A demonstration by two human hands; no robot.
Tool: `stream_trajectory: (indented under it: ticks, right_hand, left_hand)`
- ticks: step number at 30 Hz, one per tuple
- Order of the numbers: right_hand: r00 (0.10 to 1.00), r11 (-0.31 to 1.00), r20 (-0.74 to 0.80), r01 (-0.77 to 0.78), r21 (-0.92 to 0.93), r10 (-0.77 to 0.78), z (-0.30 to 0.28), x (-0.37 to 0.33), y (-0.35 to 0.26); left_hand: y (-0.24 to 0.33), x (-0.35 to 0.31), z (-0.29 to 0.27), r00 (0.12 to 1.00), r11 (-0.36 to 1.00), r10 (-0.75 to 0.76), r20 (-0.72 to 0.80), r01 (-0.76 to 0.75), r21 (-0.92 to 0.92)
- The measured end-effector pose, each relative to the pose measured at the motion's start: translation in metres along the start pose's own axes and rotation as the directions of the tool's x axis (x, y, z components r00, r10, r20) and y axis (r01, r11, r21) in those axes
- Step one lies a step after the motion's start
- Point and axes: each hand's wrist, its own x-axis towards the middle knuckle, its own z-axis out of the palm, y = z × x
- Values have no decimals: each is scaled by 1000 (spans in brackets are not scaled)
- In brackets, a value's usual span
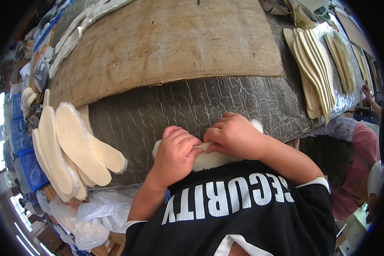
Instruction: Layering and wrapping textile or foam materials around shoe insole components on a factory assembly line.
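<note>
Close to my body, at the near edge of the table, both hands pinch a white fleecy insole [213, 161] between thumbs and fingers. My left hand [177, 153] is closed on its upper edge, and my right hand [237, 136] grips the same edge just beside it. Fluffy ends stick out past both hands; my fingers cover much of the middle. A loose pile of cream insoles [79, 141] with fuzzy rims lies to the left. On the right, a fanned row of cream sole-shaped pieces [313, 68] rests on the table.
A large brown board [170, 38] covers the far part of the wrinkled dark tabletop [192, 98]. White offcut strips [70, 42] lie at far left, plastic bags [104, 209] and blue crates [30, 166] beyond the left edge. A person in pink [365, 153] is at the right.
</note>
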Motion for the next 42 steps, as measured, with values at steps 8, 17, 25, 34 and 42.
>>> stream_trajectory:
  ticks: [8, 17, 25, 34, 42]
  right_hand:
    - [998, 998, 43, -56, 33, 55, 6, 0, 2]
    - [998, 999, -58, -13, 33, 15, 5, 1, -6]
    - [998, 1000, -62, 17, -11, -17, 10, 1, -5]
    - [1000, 996, 5, 3, -88, -3, -7, -3, -20]
    - [994, 993, -83, 57, -105, -66, 7, 10, -29]
  left_hand:
    - [-3, -8, -1, 999, 1000, -18, 33, 18, -20]
    - [-3, -12, -13, 991, 994, -95, 90, 100, -51]
    - [-9, -14, -20, 994, 995, -95, 60, 96, -21]
    - [-26, -53, -40, 881, 780, -466, 83, 454, -431]
    - [-11, -50, -25, 869, 710, -494, 17, 415, -570]
